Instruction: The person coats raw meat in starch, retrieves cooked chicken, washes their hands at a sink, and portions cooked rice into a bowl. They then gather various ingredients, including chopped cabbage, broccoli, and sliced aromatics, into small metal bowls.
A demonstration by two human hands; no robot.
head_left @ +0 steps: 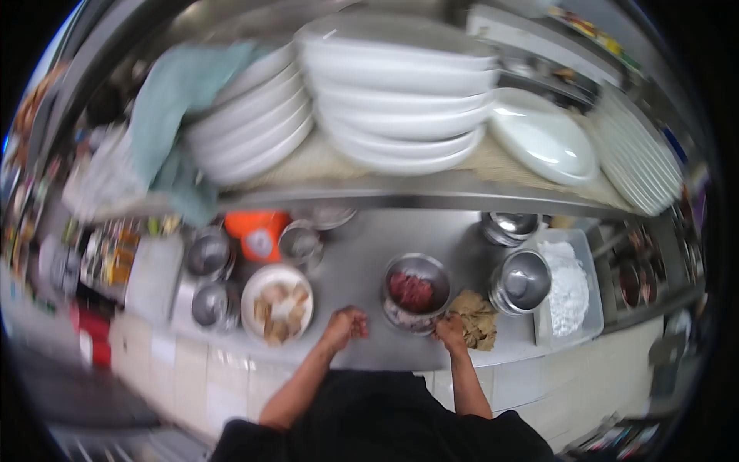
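My left hand is over the steel counter with its fingers loosely bent and nothing visible in them. It sits between a white plate of pale and brown food pieces and a metal bowl. Red raw meat lies in that bowl, which rests on a second metal bowl holding pinkish contents. At the right edge of this lower bowl, my right hand has its fingers closed on the rim. Beside that hand lies a brown, crumpled-looking mass, its kind unclear.
Stacked white dishes fill the shelf above the counter, with a green cloth at left. Metal bowls and a plastic tub of white powder stand right. An orange scale and more bowls stand left.
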